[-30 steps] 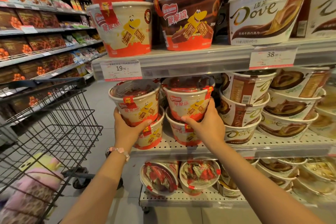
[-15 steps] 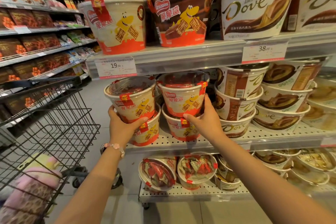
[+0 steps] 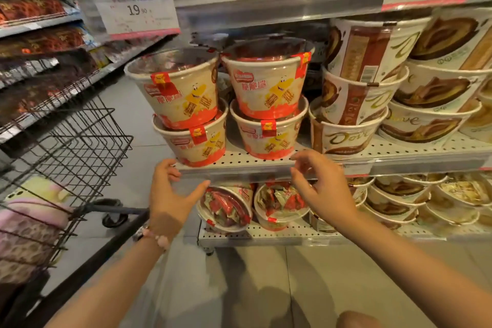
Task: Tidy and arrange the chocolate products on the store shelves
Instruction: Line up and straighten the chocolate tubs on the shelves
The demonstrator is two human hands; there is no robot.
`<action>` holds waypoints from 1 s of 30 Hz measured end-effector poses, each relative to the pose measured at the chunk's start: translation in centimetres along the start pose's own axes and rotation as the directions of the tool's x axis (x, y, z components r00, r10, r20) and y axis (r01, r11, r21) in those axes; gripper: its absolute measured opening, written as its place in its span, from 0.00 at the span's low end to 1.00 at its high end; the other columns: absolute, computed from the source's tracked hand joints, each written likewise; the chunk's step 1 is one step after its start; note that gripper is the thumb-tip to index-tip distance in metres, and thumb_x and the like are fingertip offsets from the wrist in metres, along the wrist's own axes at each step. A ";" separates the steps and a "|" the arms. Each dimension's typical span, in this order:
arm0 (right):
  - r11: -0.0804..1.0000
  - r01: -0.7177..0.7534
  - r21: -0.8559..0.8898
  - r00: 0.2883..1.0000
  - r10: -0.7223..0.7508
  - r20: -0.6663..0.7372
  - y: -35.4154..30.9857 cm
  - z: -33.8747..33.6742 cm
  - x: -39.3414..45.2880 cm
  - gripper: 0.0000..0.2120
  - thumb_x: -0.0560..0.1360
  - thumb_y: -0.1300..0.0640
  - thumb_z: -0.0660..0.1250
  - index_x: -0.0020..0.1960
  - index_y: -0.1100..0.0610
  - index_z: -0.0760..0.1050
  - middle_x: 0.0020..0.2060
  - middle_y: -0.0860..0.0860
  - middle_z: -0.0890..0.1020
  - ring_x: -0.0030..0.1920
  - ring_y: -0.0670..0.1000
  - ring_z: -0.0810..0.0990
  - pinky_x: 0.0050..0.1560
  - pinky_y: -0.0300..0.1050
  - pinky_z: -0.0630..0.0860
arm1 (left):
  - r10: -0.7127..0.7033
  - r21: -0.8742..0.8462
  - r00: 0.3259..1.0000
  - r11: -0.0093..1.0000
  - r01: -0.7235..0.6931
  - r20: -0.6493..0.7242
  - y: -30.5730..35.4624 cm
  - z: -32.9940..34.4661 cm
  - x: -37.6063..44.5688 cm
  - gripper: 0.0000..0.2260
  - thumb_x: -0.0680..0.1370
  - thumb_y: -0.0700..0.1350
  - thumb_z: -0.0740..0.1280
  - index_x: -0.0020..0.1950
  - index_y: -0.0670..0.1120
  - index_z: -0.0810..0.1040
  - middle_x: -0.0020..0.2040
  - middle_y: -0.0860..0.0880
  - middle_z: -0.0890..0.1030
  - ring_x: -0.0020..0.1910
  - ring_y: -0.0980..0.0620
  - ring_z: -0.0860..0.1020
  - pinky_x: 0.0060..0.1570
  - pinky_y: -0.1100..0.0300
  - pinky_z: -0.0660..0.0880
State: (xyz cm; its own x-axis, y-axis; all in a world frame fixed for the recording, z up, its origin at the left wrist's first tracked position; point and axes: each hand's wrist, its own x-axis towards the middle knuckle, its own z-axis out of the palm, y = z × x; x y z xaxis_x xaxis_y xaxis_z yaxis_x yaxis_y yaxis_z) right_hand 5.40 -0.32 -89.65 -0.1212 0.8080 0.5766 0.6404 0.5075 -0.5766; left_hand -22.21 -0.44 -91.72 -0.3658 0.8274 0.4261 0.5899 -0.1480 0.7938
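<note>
store aisle, perforated middle shelf (image 3: 266, 161) in front of me. four wafer tubs (image 3: 229, 104) stacked two-on-two, cream with red base band, yellow cartoon figure, clear lids; upright, long axis vertical, labels facing me. dove tubs (image 3: 348, 114) at 3 o'clock of them, cart (image 3: 80, 146) at 9. left hand (image 3: 170, 194) and right hand (image 3: 322, 186) sit at 6 o'clock below the shelf edge, fingers spread and loosely curved, gripping nothing.

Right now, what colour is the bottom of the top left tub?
Orange-red, under a cream body, on the top left tub; head view.
</note>
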 end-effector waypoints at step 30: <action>0.685 -0.727 0.037 0.681 0.715 0.158 10.9 8.8 -5.2 0.18 0.79 0.53 0.62 0.61 0.65 0.67 0.44 0.54 0.75 0.43 0.53 0.76 0.29 0.35 0.66 | -0.304 -0.109 0.878 0.924 0.366 0.371 -11.0 6.1 -2.0 0.20 0.70 0.35 0.73 0.54 0.41 0.66 0.45 0.51 0.77 0.43 0.59 0.77 0.40 0.66 0.76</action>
State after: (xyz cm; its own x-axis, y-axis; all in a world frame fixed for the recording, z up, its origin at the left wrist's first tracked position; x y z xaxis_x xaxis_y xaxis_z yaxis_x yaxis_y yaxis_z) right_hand 6.31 3.60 -104.03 0.2553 0.9605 -0.1107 0.4990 -0.2289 -0.8358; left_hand -23.57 2.78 -103.93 -0.2331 0.9721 -0.0281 0.3325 0.1069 0.9370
